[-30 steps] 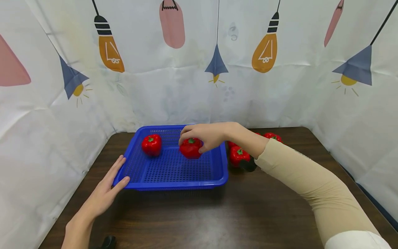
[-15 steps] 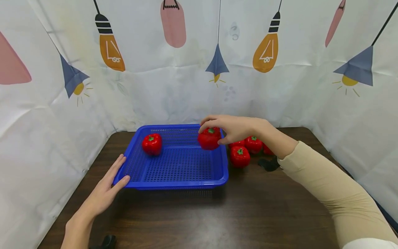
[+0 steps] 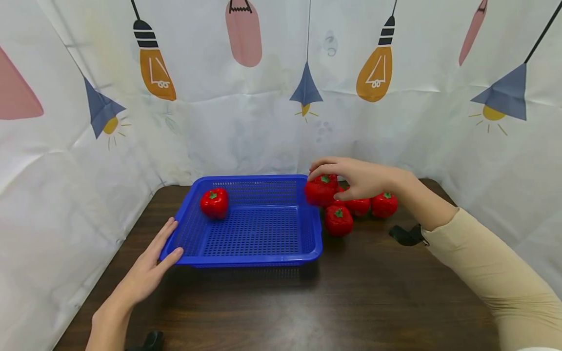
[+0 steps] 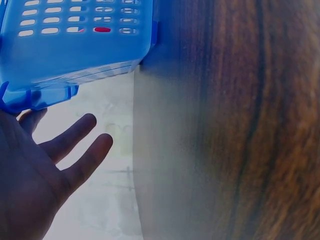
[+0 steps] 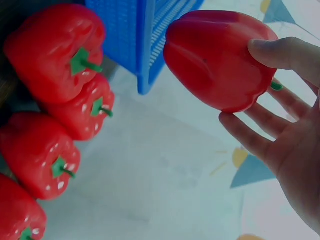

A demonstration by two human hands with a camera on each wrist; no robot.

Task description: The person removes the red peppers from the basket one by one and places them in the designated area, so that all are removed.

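Observation:
A blue plastic basket (image 3: 252,260) stands on the table with one red bell pepper (image 3: 214,203) inside, towards its back left. My left hand (image 3: 142,275) rests against the basket's left front corner, its fingers straight and spread; in the left wrist view, fingers (image 4: 82,165) stick out below the rim. My right hand (image 3: 360,178) holds another red bell pepper (image 3: 319,191) in the air above the basket's right rim, thumb on one side and fingers on the other. The right wrist view shows this held pepper (image 5: 217,57) with its green stem partly behind the fingers.
Several more red bell peppers with green stems, including a front one (image 3: 339,222) and a rightmost one (image 3: 384,205), cluster on the dark wooden table (image 3: 281,307) right of the basket. A printed white curtain (image 3: 246,131) encloses the back and sides.
My right hand has carried the held pepper from over the basket's inside rightwards and slightly up to its right rim. My left hand and the basket have stayed put.

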